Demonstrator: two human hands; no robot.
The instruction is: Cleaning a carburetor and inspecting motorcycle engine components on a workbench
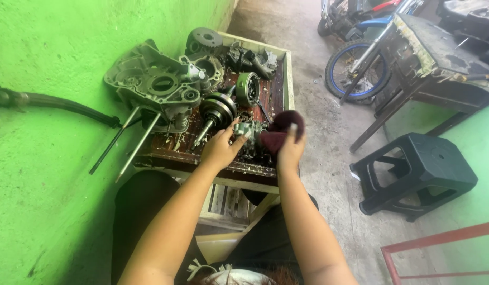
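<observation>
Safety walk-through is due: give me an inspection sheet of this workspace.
Surface: wooden tray on a low stand, oily and stained.
Job's things: small metal engine part in the left hand; dark red rag pressed to it by the right hand.
Clutter: crankcase cover, crankshaft, gear, long bolts.
Grips: both hands closed on their items.
Cables: nothing seen.
Surroundings: green wall, exhaust pipe, black plastic stool, motorcycle wheel.

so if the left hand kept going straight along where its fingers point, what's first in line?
The left hand points up and right over the small metal part it holds. Beyond that, probably the round rotor-like part on the wooden tray, though depth is unclear from the head view.
</observation>
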